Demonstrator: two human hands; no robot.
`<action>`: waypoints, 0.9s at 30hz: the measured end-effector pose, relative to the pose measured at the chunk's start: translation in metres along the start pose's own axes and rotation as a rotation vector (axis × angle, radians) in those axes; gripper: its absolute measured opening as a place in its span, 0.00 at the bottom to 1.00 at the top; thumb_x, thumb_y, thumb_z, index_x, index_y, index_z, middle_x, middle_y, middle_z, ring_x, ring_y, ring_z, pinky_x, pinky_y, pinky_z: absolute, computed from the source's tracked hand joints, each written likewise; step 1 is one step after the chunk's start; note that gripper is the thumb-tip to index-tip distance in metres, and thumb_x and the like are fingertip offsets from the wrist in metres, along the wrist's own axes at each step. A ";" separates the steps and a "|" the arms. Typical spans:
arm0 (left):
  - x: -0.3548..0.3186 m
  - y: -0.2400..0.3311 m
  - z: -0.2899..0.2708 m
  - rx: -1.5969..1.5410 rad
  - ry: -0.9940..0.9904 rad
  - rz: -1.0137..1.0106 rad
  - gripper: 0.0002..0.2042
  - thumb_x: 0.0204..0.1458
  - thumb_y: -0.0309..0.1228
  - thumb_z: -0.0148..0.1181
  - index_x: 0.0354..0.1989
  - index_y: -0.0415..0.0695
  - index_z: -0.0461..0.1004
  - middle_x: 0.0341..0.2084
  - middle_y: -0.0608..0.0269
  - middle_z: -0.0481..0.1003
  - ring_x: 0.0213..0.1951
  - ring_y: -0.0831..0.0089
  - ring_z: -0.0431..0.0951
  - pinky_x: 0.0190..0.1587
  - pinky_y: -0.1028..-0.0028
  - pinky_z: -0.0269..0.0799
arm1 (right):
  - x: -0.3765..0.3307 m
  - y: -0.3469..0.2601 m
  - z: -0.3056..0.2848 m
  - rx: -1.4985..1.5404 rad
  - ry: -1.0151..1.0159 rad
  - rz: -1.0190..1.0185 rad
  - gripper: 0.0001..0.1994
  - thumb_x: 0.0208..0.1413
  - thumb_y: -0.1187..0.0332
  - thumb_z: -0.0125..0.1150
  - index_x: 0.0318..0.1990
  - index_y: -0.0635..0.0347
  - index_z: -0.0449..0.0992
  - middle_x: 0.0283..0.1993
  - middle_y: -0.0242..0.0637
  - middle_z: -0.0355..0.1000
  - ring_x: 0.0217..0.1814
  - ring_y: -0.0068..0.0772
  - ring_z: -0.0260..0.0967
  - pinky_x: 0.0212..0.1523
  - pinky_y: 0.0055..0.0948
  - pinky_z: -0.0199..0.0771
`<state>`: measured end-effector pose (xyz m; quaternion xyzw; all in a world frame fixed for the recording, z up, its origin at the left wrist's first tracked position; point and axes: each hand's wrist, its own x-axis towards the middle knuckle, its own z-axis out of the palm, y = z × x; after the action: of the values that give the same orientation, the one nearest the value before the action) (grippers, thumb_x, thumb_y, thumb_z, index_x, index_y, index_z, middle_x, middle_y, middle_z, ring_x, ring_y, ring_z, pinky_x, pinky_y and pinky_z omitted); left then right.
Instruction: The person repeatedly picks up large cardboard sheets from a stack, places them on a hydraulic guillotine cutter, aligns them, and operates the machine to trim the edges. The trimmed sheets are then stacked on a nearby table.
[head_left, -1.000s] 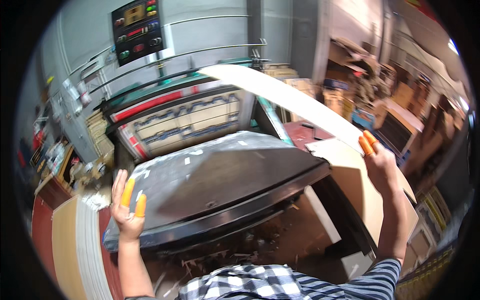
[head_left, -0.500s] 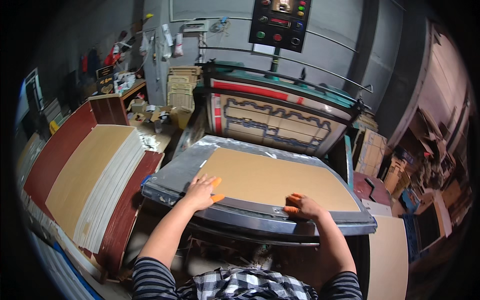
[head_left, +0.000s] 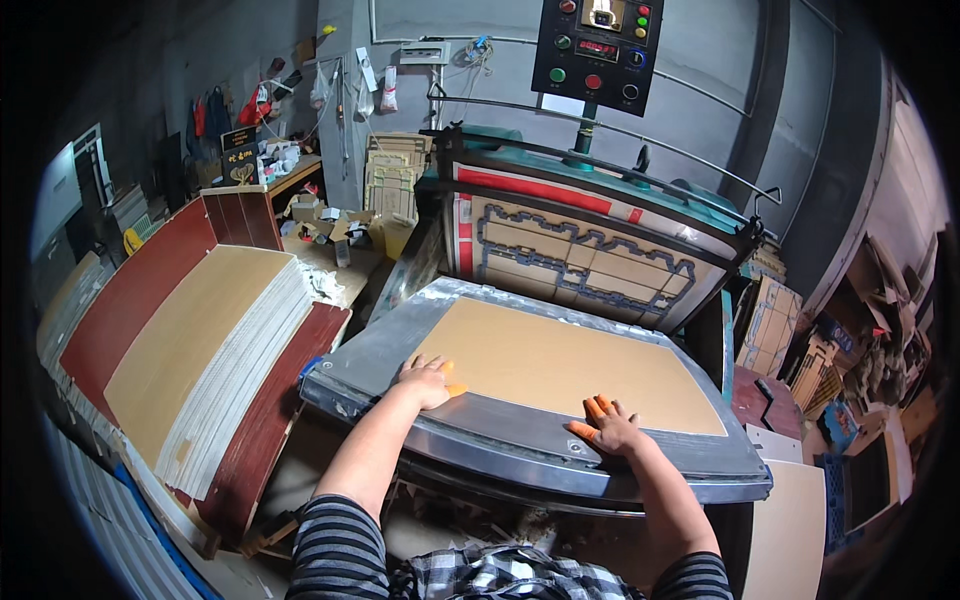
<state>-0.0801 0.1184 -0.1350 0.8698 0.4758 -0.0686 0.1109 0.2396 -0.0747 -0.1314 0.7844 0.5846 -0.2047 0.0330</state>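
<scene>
Board [head_left: 570,365], tan, lies on the metal bed [head_left: 365,345]; I have my left hand [head_left: 427,382] at its 9 o'clock, right hand [head_left: 613,432] at 5. Both hands' fingers [head_left: 602,408] spread wide.

Grey wall [head_left: 480,85] running behind, white bag [head_left: 389,92] hanging against it. Wooden desk [head_left: 296,174] standing back left. Pale patch [head_left: 60,200] glowing far left, perhaps window or doorway. Cardboard pile [head_left: 888,318] sitting right. Grey floor [head_left: 440,515] showing below, scraps [head_left: 530,528] littering it.

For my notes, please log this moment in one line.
left hand: at near left corner of tan sheet | right hand: at its near edge | sheet: flat on metal bed
</scene>
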 end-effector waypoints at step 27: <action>-0.007 0.089 -0.003 0.052 -0.117 0.215 0.38 0.56 0.62 0.44 0.70 0.50 0.53 0.71 0.63 0.47 0.71 0.53 0.44 0.70 0.51 0.39 | 0.012 -0.023 -0.017 -0.001 -0.045 -0.045 0.50 0.47 0.21 0.32 0.67 0.50 0.56 0.73 0.40 0.47 0.75 0.51 0.40 0.64 0.75 0.42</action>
<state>-0.0090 0.0674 -0.1194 0.9129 0.3706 -0.1193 0.1225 0.2261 -0.0521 -0.1157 0.7663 0.6012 -0.2228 0.0421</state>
